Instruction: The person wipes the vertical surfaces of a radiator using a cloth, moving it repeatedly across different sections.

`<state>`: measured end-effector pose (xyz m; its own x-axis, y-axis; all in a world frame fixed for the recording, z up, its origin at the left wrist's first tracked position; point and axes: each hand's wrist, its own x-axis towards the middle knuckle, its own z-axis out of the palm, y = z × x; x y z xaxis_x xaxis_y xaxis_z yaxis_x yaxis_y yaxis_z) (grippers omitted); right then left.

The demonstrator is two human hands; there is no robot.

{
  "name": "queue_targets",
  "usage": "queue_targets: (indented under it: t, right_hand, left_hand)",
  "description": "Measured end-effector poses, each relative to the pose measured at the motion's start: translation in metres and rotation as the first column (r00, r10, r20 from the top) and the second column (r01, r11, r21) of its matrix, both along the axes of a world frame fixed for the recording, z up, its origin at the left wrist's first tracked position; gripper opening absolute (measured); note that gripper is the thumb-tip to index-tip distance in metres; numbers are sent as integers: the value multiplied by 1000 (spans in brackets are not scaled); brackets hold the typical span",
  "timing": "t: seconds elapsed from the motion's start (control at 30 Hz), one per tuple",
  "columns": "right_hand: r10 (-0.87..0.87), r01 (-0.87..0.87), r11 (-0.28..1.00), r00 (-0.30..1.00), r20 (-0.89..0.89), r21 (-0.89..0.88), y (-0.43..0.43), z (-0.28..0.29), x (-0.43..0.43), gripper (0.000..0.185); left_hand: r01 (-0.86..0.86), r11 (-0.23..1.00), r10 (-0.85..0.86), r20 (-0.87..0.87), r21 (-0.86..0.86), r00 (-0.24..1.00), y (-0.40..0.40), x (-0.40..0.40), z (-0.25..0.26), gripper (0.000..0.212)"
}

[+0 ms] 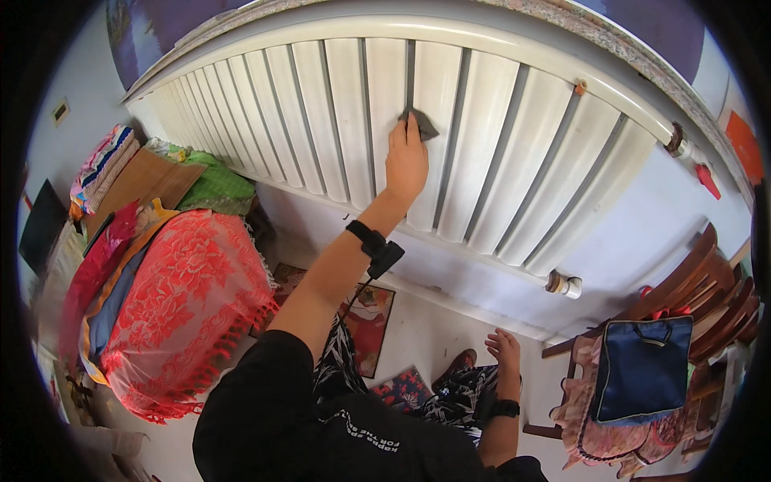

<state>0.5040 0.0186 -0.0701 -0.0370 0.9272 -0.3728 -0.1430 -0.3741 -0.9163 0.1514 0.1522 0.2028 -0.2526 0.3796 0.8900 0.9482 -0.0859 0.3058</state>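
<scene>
My left hand [408, 159] grips a small dark grey cloth or scouring pad [426, 125]. The pad rests against the upper part of a cream-white column radiator [385, 66], over a dark gap between two columns. Lower down, at my right side, my right hand [503, 349] hangs in the air with nothing in it. Its fingers are loosely bent and apart. A red-handled valve [706, 179] sits on the pipe at the radiator's upper right end, and a pipe fitting [564, 284] is at the lower right.
A stone sill [518, 11] runs above the radiator. At left stands furniture under a red fringed cover [193, 289], with folded cloths and cardboard [144, 181]. A wooden chair [702, 265] at right bears a navy bag [644, 367]. Patterned mats [376, 319] lie on the floor.
</scene>
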Motion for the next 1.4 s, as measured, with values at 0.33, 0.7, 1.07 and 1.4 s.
queue_targets:
  t: [0.33,0.7,1.07,1.4]
  right_hand:
    - [-29,29,998,1000,10,56,-8,-2,8,32]
    - [-5,5,999,1000,8,39,-4,-6,5,30]
    - [-13,16,997,999,-42,75,-7,-7,6,34]
    - [-18,18,1000,1000,-5,24,-4,-6,8,31]
  left_hand:
    - [185,982,-184,-66,21,981,-6,-7,32,53]
    - [146,982,-130,-133,124,983,6,3,44,48]
    - [233,971,-224,132,-54,965,-5,16,-40,52]
    - [275,927,-182,-336,255,924,12,8,87,53]
